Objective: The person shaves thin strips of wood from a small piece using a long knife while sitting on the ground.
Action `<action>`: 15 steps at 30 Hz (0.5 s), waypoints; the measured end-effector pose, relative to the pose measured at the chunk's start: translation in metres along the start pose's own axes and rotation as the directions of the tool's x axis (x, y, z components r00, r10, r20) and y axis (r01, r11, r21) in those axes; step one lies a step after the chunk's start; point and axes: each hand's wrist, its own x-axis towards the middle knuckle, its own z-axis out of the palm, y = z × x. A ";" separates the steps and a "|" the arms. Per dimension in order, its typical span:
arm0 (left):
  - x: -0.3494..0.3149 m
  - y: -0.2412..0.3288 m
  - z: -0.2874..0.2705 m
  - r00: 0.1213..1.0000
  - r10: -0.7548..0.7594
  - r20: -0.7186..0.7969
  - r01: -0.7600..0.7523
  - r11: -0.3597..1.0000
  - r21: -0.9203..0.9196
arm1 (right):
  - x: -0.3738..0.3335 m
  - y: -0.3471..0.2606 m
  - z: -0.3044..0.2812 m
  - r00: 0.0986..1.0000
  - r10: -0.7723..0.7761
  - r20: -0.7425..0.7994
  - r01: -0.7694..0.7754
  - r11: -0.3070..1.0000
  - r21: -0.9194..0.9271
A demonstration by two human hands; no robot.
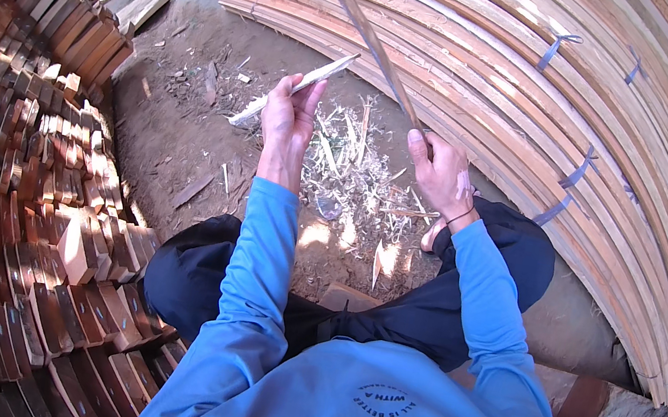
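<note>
Pinched in the fingers of my left hand (288, 123) is a short pale stick of wood (324, 73), its far end tapering to a point. My right hand (443, 174) is wrapped round the near end of a long, narrow machete (365, 31). The blade slants up and away to the left, passing beyond the stick's tip without visibly touching it. The machete's handle is mostly hidden in my fist. Below and between both hands lies a heap of curly wood shavings (351, 158) on the dirt ground.
Long bundled wooden strips (499, 68), tied with blue bands, curve along the far and right side. Stacked short wooden blocks (37, 185) rise close on my left. My bent legs (513, 247) frame the dirt floor (173, 111), where chips lie scattered.
</note>
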 end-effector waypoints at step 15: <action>-0.036 -0.022 0.023 0.981 0.070 0.184 -0.095 0.987 0.131 | 0.030 0.030 0.021 0.943 0.333 0.031 -0.331 0.917 0.222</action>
